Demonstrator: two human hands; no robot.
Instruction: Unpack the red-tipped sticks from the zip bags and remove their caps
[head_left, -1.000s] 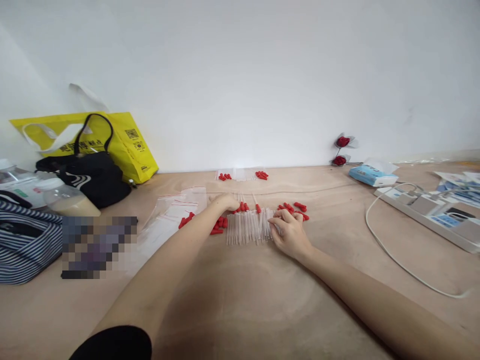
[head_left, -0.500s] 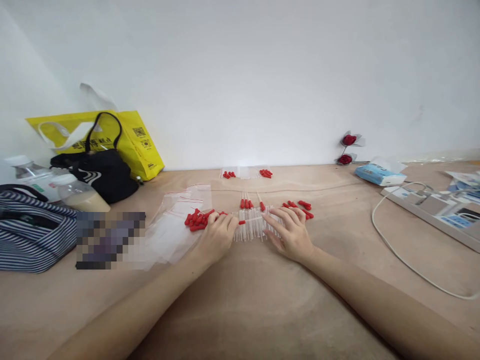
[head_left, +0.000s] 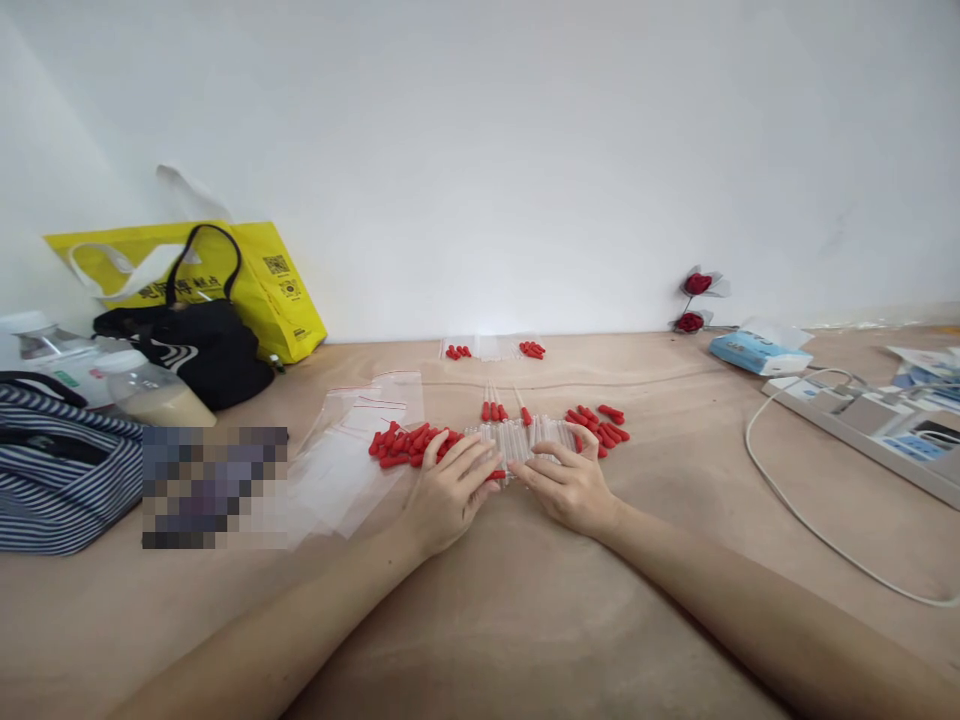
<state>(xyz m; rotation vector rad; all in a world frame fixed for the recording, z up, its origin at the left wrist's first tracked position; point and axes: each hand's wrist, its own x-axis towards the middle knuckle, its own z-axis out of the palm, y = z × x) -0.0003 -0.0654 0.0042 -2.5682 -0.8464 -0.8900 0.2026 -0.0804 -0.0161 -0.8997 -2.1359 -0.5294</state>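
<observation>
A row of clear plastic tubes (head_left: 517, 438) lies on the tan table (head_left: 525, 620) in front of me. My left hand (head_left: 448, 492) rests on the row's left end with its fingers spread flat. My right hand (head_left: 566, 485) lies on the right end, fingers stretched out over the tubes. Several red caps (head_left: 401, 445) are heaped just left of my left hand. More red caps (head_left: 604, 425) lie to the right of my right hand. A few capped tubes (head_left: 495, 408) sit just behind the row.
Clear zip bags (head_left: 352, 440) lie to the left. A yellow bag (head_left: 247, 280), a black bag (head_left: 195, 350) and a striped bag (head_left: 60, 480) stand at far left. A power strip (head_left: 862, 420) with a white cable (head_left: 795, 500) is at right. Small bagged caps (head_left: 491, 348) sit by the wall.
My left hand came back from behind the row to its left end. Both hands have pressed inward, so the row is narrower. The red caps on the left now lie in a heap.
</observation>
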